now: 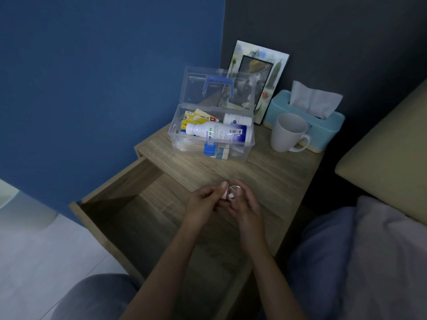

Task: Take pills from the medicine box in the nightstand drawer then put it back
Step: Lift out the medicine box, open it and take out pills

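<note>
A person's left hand (203,202) and right hand (242,204) met over the front edge of the nightstand, above its open drawer (129,204), fingers curled round a small clear container (233,192) with something pale inside; which hand bore the weight could not be told in the dim light. The medicine box (211,135) stood well apart at the back of the desk (272,176), lid raised, a white bottle (216,132) lying across its contents. Held over the gap, any pill that slipped would likely have dropped into the shadowed drawer or onto the floor. A careless reach back towards the box might also have clipped the white mug (288,132) beside it.
</note>
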The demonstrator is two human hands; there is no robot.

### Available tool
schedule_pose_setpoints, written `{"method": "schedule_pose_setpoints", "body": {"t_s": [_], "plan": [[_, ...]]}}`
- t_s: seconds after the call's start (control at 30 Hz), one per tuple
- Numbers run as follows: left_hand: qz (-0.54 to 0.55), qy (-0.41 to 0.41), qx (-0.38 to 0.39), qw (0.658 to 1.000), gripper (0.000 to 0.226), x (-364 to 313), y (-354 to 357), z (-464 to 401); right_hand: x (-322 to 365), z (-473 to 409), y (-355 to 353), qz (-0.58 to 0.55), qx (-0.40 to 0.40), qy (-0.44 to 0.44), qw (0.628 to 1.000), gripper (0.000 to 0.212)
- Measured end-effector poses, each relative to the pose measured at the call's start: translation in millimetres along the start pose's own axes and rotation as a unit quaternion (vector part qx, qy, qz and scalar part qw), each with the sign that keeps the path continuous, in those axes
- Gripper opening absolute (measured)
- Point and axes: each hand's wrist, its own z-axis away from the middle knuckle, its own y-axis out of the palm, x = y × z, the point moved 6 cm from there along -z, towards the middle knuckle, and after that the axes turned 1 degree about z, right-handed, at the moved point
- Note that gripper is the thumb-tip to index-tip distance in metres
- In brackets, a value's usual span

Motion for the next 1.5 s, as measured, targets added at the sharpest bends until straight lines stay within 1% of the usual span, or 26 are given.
{"method": "schedule_pose_setpoints", "body": {"t_s": [0.1,0.2,0.27,0.37,0.47,0.57,0.67,0.73,0.83,0.9,0.97,1.0,1.07,1.13,1.2,1.4,1.5], "plan": [[0.054,-0.018,0.035,0.998,0.018,2,1,1,1,-3,-4,-0.039,0.009,0.028,0.999,0.031],[0.092,-0.043,0.07,0.992,0.021,3,3,1,-2,-5,-8,-0.073,0.022,0.068,0.995,0.037],[0.116,-0.056,0.084,0.988,0.021,4,5,0,-4,-7,-12,-0.062,0.024,0.072,0.995,0.036],[0.162,-0.073,0.097,0.979,0.02,6,8,-2,-3,-9,-22,-0.008,0.023,0.063,0.998,0.029],[0.168,-0.076,0.115,0.976,0.034,8,10,-4,2,-9,-34,0.053,0.003,0.048,0.997,0.026],[0.102,-0.07,0.104,0.987,0.041,11,11,-5,11,-14,-45,0.114,-0.009,0.006,0.993,0.025],[-0.008,-0.018,0.063,0.998,0.038,5,7,-10,20,-20,-53,0.213,-0.022,-0.037,0.976,0.025],[-0.041,0.025,0.051,0.998,0.036,-2,6,-12,22,-21,-55,0.279,-0.015,-0.057,0.959,0.023],[-0.106,0.086,0.038,0.99,0.038,-6,8,-13,24,-20,-52,0.381,-0.002,-0.099,0.919,0.023],[-0.204,0.152,0.032,0.967,0.036,-9,10,-12,21,-20,-51,0.442,0.01,-0.112,0.89,0.027],[-0.302,0.231,0.019,0.925,0.032,-13,13,-10,15,-22,-52,0.5,0.015,-0.107,0.859,0.032],[-0.332,0.266,0.009,0.905,0.03,-16,14,-8,14,-22,-53,0.514,0.014,-0.103,0.852,0.034],[-0.367,0.307,-0.005,0.878,0.027,-19,16,-7,13,-21,-53,0.517,0.014,-0.103,0.85,0.037],[-0.405,0.318,-0.011,0.857,0.03,-18,17,-7,13,-21,-53,0.516,0.015,-0.11,0.849,0.04],[-0.443,0.303,-0.016,0.843,0.034,-16,17,-9,14,-22,-52,0.522,0.014,-0.113,0.845,0.044],[-0.469,0.287,-0.013,0.835,0.038,-15,18,-10,13,-22,-51,0.537,0.018,-0.12,0.835,0.049],[-0.469,0.29,-0.007,0.834,0.043,-16,18,-8,14,-21,-51,0.529,0.021,-0.119,0.84,0.05]]}}
